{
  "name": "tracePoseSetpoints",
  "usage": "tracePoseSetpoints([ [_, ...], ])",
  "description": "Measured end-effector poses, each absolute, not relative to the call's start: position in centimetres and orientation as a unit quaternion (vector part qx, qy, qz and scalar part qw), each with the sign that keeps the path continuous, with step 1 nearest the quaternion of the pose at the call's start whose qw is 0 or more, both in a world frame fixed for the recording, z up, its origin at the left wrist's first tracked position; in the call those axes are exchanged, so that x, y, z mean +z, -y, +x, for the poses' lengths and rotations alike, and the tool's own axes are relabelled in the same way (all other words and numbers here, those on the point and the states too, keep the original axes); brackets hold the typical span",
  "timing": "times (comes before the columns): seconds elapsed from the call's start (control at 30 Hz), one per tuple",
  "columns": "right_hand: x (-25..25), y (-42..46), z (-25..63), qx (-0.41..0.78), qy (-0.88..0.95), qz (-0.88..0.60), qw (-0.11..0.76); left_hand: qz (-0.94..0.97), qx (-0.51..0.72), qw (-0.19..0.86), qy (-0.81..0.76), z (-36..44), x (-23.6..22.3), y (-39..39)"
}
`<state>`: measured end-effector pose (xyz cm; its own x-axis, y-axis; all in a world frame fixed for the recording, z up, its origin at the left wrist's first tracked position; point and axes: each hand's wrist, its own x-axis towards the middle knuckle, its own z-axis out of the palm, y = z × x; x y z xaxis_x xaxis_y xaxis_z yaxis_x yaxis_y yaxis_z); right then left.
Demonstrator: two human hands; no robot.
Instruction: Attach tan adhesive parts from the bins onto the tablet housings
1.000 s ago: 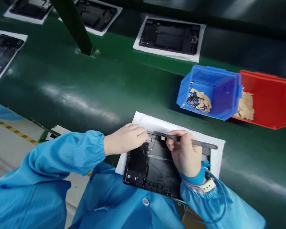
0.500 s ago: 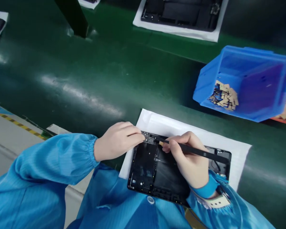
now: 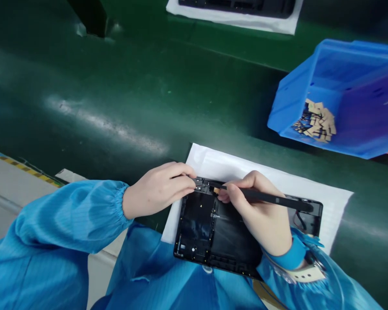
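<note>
A black tablet housing [image 3: 197, 224] with its inside facing up lies on a white sheet [image 3: 330, 202], partly hidden by my hands. My left hand [image 3: 161, 187] has its thumb and fingers closed at the housing's upper left corner. My right hand [image 3: 261, 211] grips black tweezers [image 3: 274, 198] like a pen, their tip pointing left at the small parts along the upper edge. A small tan piece [image 3: 216, 190] shows beside my right fingertips, close to the tweezers' tip. Whether the tip touches a part is too small to tell.
A blue bin [image 3: 291, 103] holding a pile of small tan pieces with dark wires [image 3: 320, 122] stands at the right on the green table [image 3: 132, 94]. Another black housing [image 3: 245, 5] lies on a white sheet at the top. A dark post [image 3: 90, 17] rises at upper left.
The view has shifted slightly, moving the bin right and the far housing upward in the picture. My left index finger has lifted a little from the thumb. The tweezers remain at the upper edge.
</note>
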<state>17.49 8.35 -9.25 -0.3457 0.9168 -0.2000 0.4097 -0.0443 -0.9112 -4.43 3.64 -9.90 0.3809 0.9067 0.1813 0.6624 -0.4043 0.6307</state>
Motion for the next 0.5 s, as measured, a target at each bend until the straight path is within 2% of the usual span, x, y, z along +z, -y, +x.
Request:
tracePoseSetpoints([
  [0.5,-8.74,-8.52,17.09,0.489,0.662,-0.513,0.243,0.805,0.253,0.226,-0.487,-4.36,-9.69,-3.92],
])
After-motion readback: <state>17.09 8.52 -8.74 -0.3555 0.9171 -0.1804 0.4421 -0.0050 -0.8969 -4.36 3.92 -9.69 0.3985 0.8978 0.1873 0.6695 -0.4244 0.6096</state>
